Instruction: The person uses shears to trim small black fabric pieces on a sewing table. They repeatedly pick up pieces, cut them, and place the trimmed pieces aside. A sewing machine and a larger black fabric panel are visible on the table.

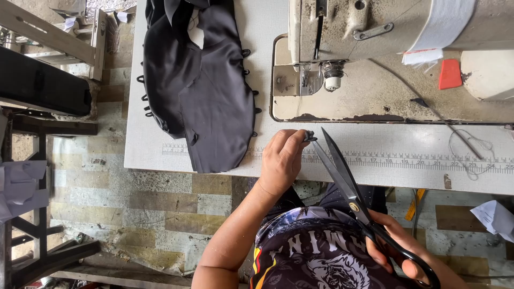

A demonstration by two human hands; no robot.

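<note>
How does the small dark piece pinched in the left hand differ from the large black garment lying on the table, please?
The small dark piece is tiny, while the black garment spreads across much of the table.

The piece is lifted between the fingers of the left hand, at the open blades of the scissors held by the right hand; the garment lies flat, untouched.

The garment has loops along its edges; none show on the piece.

Both look like dark fabric.
</note>
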